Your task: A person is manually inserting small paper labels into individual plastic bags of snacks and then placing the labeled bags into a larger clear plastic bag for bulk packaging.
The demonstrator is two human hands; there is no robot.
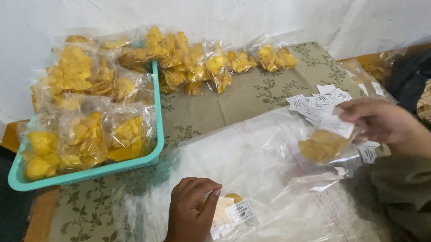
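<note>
Crinkly clear chip packet point(328, 146), apparently in right hand point(382, 122)

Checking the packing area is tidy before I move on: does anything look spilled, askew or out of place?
Nothing looks spilled. The teal basket is heaped above its rim with bagged yellow chips, and more bags lie loose against the wall. The small paper labels sit in a scattered pile, not stacked.

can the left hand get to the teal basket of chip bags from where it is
Probably yes: the left hand rests on a small bag, and only flat clear plastic sheet lies between it and the teal basket.
</note>
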